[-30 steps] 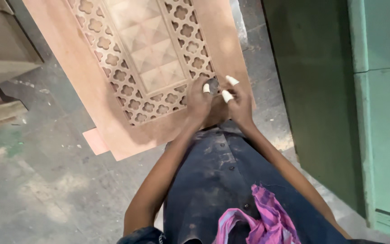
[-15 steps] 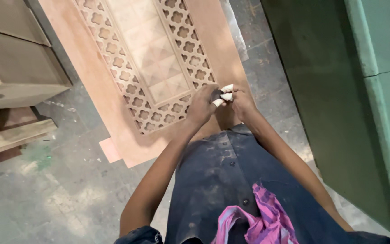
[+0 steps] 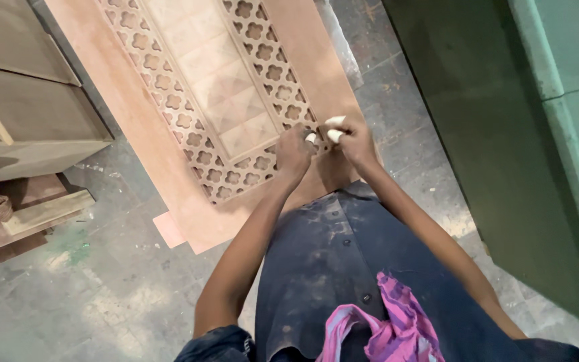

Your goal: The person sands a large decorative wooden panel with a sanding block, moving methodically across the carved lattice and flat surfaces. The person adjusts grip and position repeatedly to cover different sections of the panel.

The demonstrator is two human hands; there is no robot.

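I see both hands meeting just above centre, over the near end of the carved panel (image 3: 236, 100) that lies on the floor (image 3: 68, 295) and runs off toward 11 o'clock. My left hand (image 3: 294, 151) is clenched with one white-capped fingertip (image 3: 311, 138) showing, and my right hand (image 3: 353, 141) at its 3 o'clock side touches it, pinched, with white caps (image 3: 335, 121) on two fingertips; I cannot tell what small thing, if any, sits between them. A wooden cabinet (image 3: 28, 100) stands at 9 o'clock, a green wall (image 3: 490, 134) at 3 o'clock, and a pink cloth (image 3: 397, 328) hangs at my waist at 6 o'clock.
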